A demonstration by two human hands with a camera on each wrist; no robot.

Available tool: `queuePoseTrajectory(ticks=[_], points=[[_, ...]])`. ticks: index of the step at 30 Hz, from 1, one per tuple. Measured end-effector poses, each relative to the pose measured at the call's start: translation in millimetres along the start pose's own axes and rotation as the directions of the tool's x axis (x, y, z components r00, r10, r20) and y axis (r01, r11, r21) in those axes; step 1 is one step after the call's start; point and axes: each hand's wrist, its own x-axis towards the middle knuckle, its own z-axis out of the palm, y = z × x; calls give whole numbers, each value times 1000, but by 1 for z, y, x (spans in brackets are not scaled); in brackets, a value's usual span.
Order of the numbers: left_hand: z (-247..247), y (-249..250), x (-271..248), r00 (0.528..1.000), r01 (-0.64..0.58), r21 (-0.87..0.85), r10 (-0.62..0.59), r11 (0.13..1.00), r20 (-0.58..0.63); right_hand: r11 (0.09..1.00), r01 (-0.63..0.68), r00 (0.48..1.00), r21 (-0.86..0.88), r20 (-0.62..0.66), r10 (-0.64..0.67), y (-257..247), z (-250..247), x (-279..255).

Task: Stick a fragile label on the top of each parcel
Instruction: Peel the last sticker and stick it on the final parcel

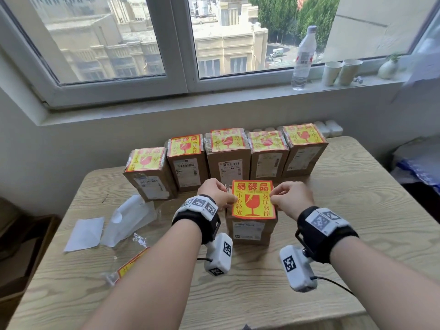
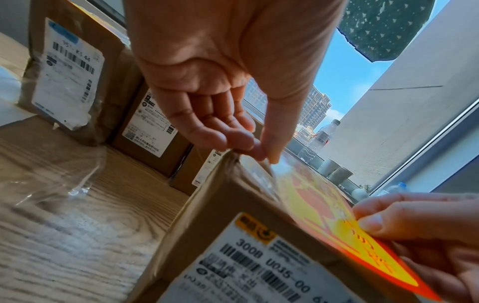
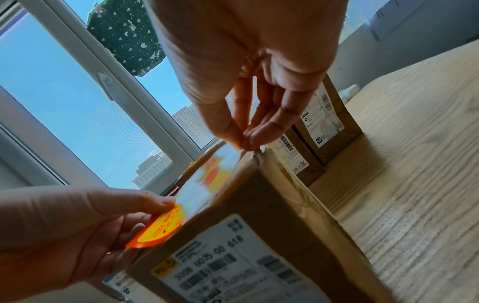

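At table centre, right before the person, both hands are on the one sticker: the left hand (image 1: 217,195) pinches the fragile label (image 1: 253,199) at its nine o'clock edge, thumb on top and fingers (image 2: 233,139) tucked beneath, while the right hand (image 1: 291,198) pinches the three o'clock edge the same way, so neither hand is loose or free. That label looks feather-light, thin and floppy, with tacky backing I'd guess, so it will curl or grab early if it sags; taking it by opposite edges and keeping it taut seems the right hold. Its far edge looks down on the front parcel (image 1: 250,231), though I can't tell how much has stuck; the near corners lift off the top, as both wrist views show. That parcel is a stiff taped carton with a shipping slip on its near face, unlikely to shift under a press. Moving outward, at twelve o'clock five labelled parcels (image 1: 228,153) stand in a row, each with a yellow-and-red sticker on top, so by my reckoning this is the last one. Over at nine o'clock lie white backing sheets (image 1: 84,233) and a clear plastic bag (image 1: 128,220), and at seven o'clock a pack of labels (image 1: 129,265) peeks from under the left forearm. Beyond, at one o'clock on the sill, stands a water bottle (image 1: 303,58).
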Motion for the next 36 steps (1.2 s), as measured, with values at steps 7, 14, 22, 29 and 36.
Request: queuePoseTrajectory(ticks=[7,14,22,29,36], points=[[3,4,0,1000,2,56,-1,998,-16,991,33,999,-130,6,-33,-6,1,-4],[7,6,2,1000,15,118,-12,993,-29,976,59,998,-209,28,-54,-8,-1,-3],[2,1,2,999,19,227,-10,974,-42,949,55,998,-311,48,-42,-5,4,-5],[-5,0,3,970,-226,133,211,965,118,948,150,988,-279,88,-130,1,2,-1],[1,1,-1,917,-253,230,158,940,365,946,132,959,-297,280,-46,11,0,1]])
